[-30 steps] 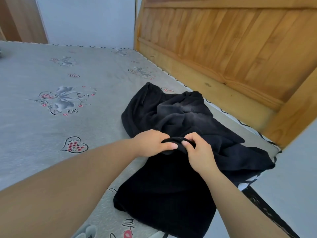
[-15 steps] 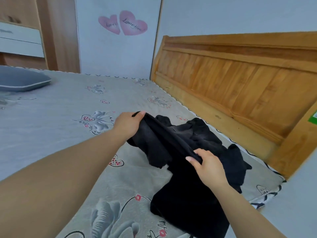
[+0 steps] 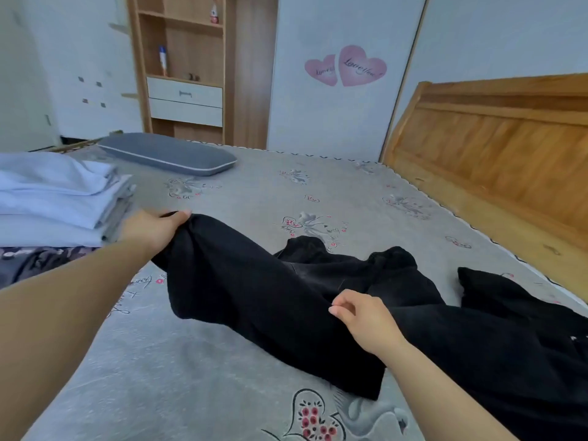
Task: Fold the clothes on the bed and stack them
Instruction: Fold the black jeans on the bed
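A: Black fabric, one garment, item in hand. It lies across the near half of the bed, still crumpled toward the headboard side. What kind of garment it is I cannot tell.

B: Hands?

A: Left hand grips one edge, fingers curled round the cloth, that end raised just beside the stack. Right hand sits on the middle of the garment with fingers curled; it seems to pinch a fold, though the pinch itself is hidden.

B: Step in hand, by your reckoning?

A: Spreading it flat before the first fold. Best done by drawing both gripped points apart until the edge runs taut, then laying it down smooth and clearing the bunched part to the right.

B: Counts?

A: Unfolded black garment: one. Folded stack of pale clothes: one, at the left; layers roughly three or four, not certain. Dark patterned cloth under or beside it: one. Grey pillow: one. Heart stickers on the wall: two.
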